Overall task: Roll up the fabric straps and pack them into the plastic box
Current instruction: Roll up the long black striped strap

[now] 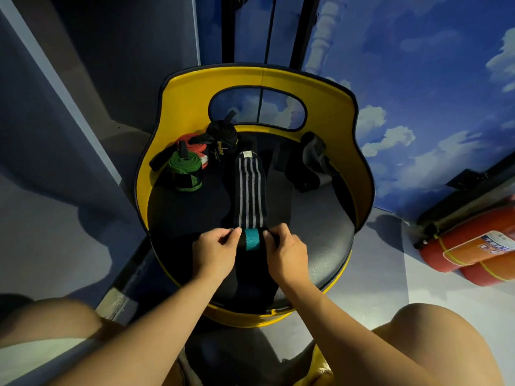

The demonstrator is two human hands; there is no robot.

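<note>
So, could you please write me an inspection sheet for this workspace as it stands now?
Surface: black padded chair seat with a yellow wraparound back.
Job's things: striped black strap lies flat along the seat, its near end rolled at a teal patch; green rolled strap, red strap and black rolled strap at the back left; loose dark strap at the back right. Plastic box: nothing seen.
Clutter: nothing seen.
Grippers: left hand and right hand pinch the roll's two ends.
Cables: nothing seen.
Surroundings: cloud-painted wall; red fire extinguishers on the floor at right.
</note>
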